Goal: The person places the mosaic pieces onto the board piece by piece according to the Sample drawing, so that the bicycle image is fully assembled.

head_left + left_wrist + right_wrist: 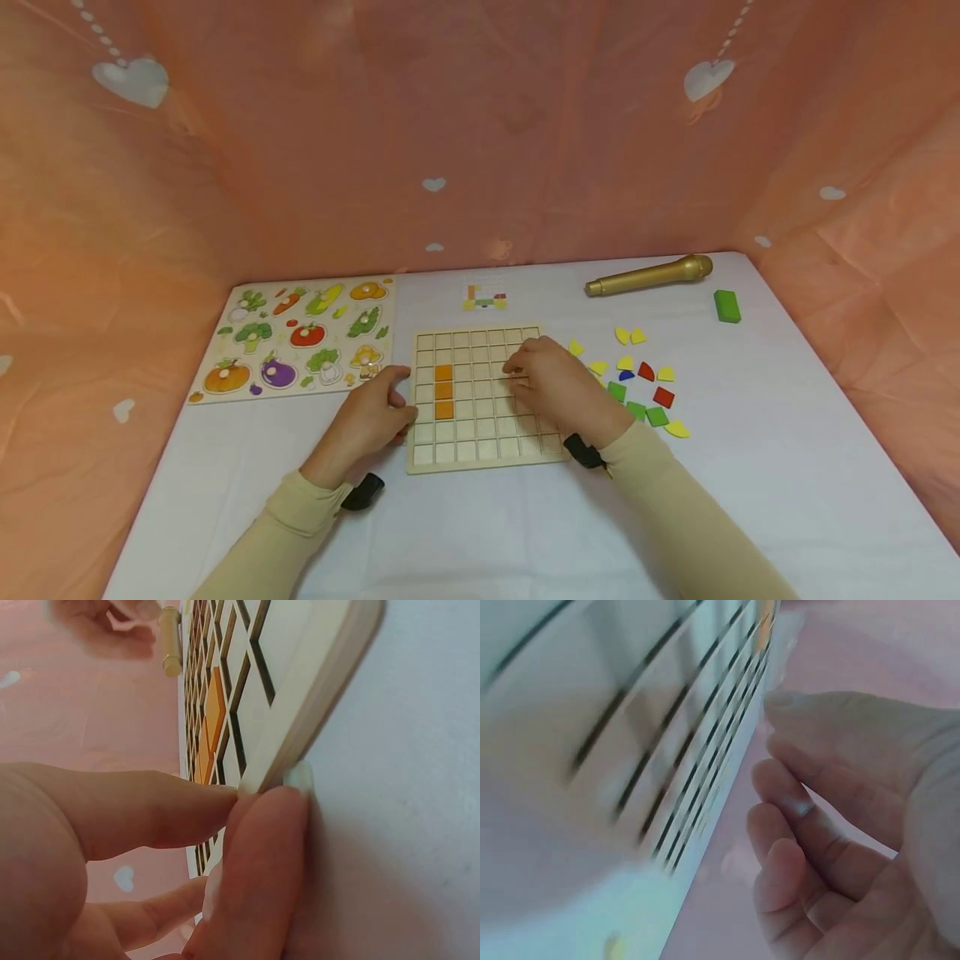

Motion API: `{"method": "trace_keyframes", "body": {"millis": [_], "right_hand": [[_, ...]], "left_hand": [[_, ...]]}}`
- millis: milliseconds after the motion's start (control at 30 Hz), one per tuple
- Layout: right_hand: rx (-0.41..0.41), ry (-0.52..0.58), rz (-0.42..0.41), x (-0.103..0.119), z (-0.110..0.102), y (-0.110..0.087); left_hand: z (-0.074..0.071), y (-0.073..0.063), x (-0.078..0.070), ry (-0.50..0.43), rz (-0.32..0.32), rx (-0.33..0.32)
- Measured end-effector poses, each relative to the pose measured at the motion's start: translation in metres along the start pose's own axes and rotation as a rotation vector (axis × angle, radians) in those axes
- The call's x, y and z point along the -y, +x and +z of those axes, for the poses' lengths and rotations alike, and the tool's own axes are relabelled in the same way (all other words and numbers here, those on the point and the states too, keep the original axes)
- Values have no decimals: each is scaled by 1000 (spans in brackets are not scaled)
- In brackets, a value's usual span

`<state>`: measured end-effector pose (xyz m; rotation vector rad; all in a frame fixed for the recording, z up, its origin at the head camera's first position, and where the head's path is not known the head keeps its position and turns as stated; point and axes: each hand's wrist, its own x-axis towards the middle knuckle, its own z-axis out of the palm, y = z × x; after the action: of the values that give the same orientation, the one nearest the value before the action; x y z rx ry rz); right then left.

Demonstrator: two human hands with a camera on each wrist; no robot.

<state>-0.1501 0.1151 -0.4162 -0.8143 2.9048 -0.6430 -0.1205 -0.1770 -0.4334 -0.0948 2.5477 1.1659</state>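
Note:
A square wooden grid board (487,429) lies in the middle of the table, with three orange square tiles (444,390) in a column near its left side. My left hand (365,421) is at the board's left edge. In the left wrist view, its fingertips (266,825) pinch that edge. Over the right part of the board is my right hand (558,387), its fingers loosely bent. The right wrist view shows nothing between its thumb and fingers (780,780), which are apart from the grid.
Loose green tiles (636,410), red tiles (663,397) and yellow quarter-circle pieces (677,429) lie right of the board. A small pattern card (485,293) lies behind it. Farther out are a vegetable puzzle (300,362), a gold microphone (648,276) and a green block (727,306).

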Motion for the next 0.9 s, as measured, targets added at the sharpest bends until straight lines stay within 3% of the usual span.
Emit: {"method": "trace_keyframes", "body": {"millis": [367, 600, 900], "right_hand": [[-60, -25, 170, -63, -29, -35], [-35, -10, 247, -80, -35, -42], [-15, 14, 277, -89, -27, -43]], "left_hand": [[-3, 1, 0, 6, 0, 5], [-3, 2, 0, -11, -1, 16], [-1, 1, 2, -4, 3, 14]]}}
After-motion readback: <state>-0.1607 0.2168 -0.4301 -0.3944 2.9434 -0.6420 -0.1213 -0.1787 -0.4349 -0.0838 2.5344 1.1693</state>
